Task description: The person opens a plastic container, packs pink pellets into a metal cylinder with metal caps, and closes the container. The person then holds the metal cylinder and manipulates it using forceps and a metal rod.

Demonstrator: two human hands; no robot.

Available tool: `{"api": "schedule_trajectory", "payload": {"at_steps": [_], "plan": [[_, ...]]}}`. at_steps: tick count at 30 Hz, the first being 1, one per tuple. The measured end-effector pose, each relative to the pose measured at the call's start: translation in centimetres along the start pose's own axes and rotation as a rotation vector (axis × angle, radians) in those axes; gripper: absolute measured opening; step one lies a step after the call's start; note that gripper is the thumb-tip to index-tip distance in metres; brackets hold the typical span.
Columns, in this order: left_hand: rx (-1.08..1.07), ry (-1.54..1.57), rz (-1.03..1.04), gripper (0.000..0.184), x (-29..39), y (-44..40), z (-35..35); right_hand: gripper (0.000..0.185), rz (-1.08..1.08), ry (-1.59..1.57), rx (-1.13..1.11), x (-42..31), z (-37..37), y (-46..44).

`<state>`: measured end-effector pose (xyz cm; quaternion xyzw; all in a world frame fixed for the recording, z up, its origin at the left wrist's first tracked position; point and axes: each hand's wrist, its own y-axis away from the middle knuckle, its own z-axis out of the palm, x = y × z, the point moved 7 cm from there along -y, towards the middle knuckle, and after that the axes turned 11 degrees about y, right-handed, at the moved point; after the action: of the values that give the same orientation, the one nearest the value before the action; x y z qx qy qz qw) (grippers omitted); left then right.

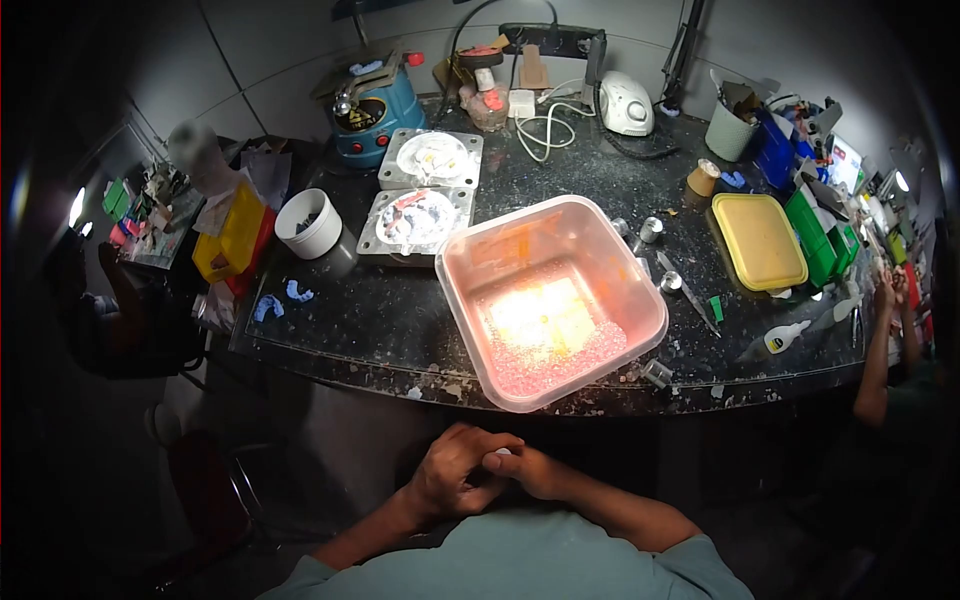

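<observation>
Across your black workbench (390,330), the big translucent tub (553,390) sits at the front edge, a pool of light inside it and clear-pink granules gathered toward its near side; behind it to the left stands a blue machine (395,105), its dark badge marked in yellow, the lettering too small to read; two metal mold halves (463,232) lie open between them, pale material in both.

To the right is a yellow lidded box (758,242); the white pot (309,226) at left holds dark bits; your right hand (452,472) and left hand (535,473) meet below the bench edge, drawn in narrow with fingers curled; a bottle (787,337) lies at right, its yellow label unreadable; smallest, a pale piece (503,452) shows at your left thumb, though whether you grip it you cannot tell from here.
</observation>
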<state>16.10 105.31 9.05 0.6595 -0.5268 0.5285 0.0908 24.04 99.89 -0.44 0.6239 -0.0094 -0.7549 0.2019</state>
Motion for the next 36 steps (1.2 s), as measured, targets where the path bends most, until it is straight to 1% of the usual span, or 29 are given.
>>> {"api": "schedule_trajectory", "payload": {"at_steps": [1, 3, 6, 7, 9, 12, 16, 18, 21, 22, 24, 27, 31, 33, 35, 36], "plan": [[-0.029, 0.018, -0.018, 0.03, -0.2, -0.2, 0.2, 0.053, -0.034, 0.0, 0.005, 0.0, -0.2, 0.2], [-0.007, -0.039, 0.044, 0.031, 0.1, -0.3, 0.3, 0.055, -0.102, 0.005, 0.011, 0.2, -0.6, 0.2], [0.091, -0.05, 0.104, 0.033, 0.3, -0.2, 0.1, 0.057, 0.042, -0.399, -0.072, 4.5, -0.6, -0.6], [0.135, -0.042, 0.118, 0.033, 0.4, -0.1, 0.0, 0.058, -0.016, -0.346, -0.066, 4.0, -0.8, -0.6], [0.144, -0.068, 0.119, 0.034, 0.4, 0.1, 0.2, 0.059, -0.126, -0.24, -0.054, 2.7, -1.1, -0.7], [0.174, -0.058, 0.079, 0.034, 0.1, 0.7, 0.0, 0.06, -0.133, 0.024, -0.086, 2.5, -1.1, -0.9], [0.193, -0.008, 0.024, 0.036, -1.0, 1.6, 0.0, 0.063, -0.148, 0.026, -0.026, 1.3, -1.1, -1.1], [0.14, -0.011, 0.025, 0.038, -0.4, 0.9, -0.2, 0.064, -0.194, 0.006, 0.01, 0.9, -0.9, -1.0], [0.062, -0.007, 0.022, 0.039, 0.0, 0.1, -0.5, 0.062, -0.138, -0.075, -0.055, 3.3, -1.0, -1.1], [0.042, -0.008, 0.021, 0.039, 0.0, 0.1, -0.6, 0.06, -0.127, -0.098, -0.042, 3.3, -1.1, -1.1], [0.076, -0.054, 0.03, 0.041, -0.5, 0.6, -0.7, 0.057, -0.104, -0.142, -0.012, 3.0, -1.3, -1.1], [0.07, -0.131, 0.048, 0.043, -1.0, 0.9, -0.9, 0.049, -0.004, -0.463, -0.027, 4.8, -0.7, -1.7], [0.064, -0.179, 0.019, 0.048, -1.6, 1.2, -0.9, 0.039, -0.008, -0.347, 0.096, 5.7, -2.0, -1.3], [0.069, -0.128, 0.007, 0.046, -0.7, 0.3, -1.0, 0.035, -0.032, -0.242, 0.135, 7.1, -2.6, -1.8], [0.051, -0.087, 0.006, 0.045, -0.6, 0.0, -1.1, 0.034, -0.016, -0.141, 0.172, 4.9, -2.6, -1.2], [0.028, -0.071, 0.009, 0.046, -1.0, 0.2, -1.1, 0.033, -0.021, -0.152, 0.176, 4.5, -2.5, -1.1]]}}
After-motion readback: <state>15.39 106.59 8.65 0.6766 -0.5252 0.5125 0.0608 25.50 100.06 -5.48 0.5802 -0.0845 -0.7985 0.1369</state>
